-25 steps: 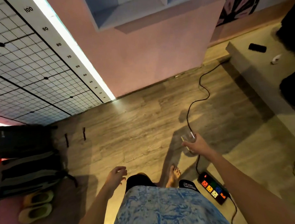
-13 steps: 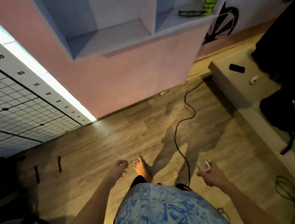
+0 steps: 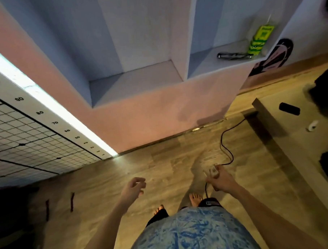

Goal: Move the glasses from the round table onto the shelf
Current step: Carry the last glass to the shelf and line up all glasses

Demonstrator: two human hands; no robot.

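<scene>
Nearest the camera was the person's blue patterned shirt (image 3: 192, 234), with two bare feet on the wooden floor (image 3: 161, 166) just past it; the left hand (image 3: 133, 187) hung free over the floor, its fingers (image 3: 140, 181) loosely curled and released, grasping nothing; the right hand (image 3: 221, 180) was held low in front of the right foot, its fingers clenched around a small clear glass (image 3: 212, 171), which showed only partly above the knuckles and was blurred; a black cable (image 3: 225, 146) ran across the floor from beside that hand toward the wall; farther on stood the pink base of the shelf (image 3: 138, 82), its left compartment bare and its right compartment holding a pair of dark spectacles (image 3: 233, 55) and a green packet (image 3: 259, 40) leaning at the back; to the left a gridded panel (image 3: 28, 130) with a numbered scale ran beside a bright light strip (image 3: 51, 103); to the right a low step (image 3: 291, 137) carried a small black object (image 3: 289, 109) and a white one (image 3: 312, 125).
</scene>
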